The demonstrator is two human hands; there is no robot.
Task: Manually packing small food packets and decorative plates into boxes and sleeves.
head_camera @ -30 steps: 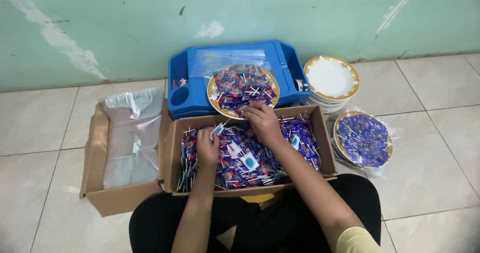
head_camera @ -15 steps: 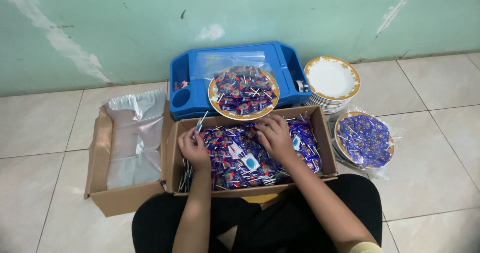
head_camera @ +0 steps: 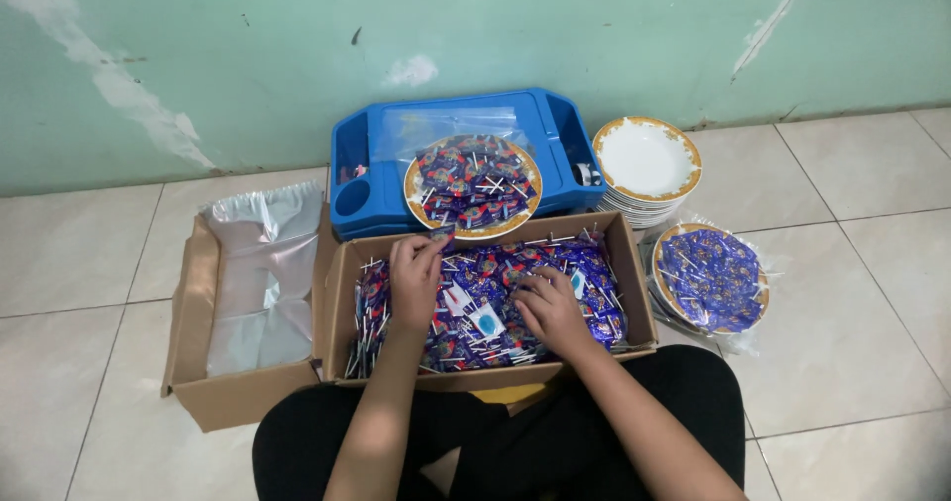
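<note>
A cardboard box (head_camera: 481, 376) on my lap is full of blue-wrapped lollipops (head_camera: 485, 318) with white sticks. My left hand (head_camera: 414, 271) is at the box's far left side, fingers pinched on one wrapped lollipop (head_camera: 442, 234) near the rim. My right hand (head_camera: 551, 309) lies lower in the box, palm down, fingers curled into the pile around a few wrappers. Just beyond the box, a gold-rimmed plate (head_camera: 413, 180) heaped with the same lollipops rests on a blue plastic tray (head_camera: 557, 129).
An open cardboard box with a silver liner (head_camera: 260, 278) stands at the left. A stack of white gold-rimmed plates (head_camera: 646, 160) sits at the right of the tray. A plastic-wrapped plate of lollipops (head_camera: 709, 277) lies on the tiled floor. A green wall runs behind.
My left hand moved right and up to the box's far wall with a lollipop. My right hand drew back from the plate's edge down into the pile.
</note>
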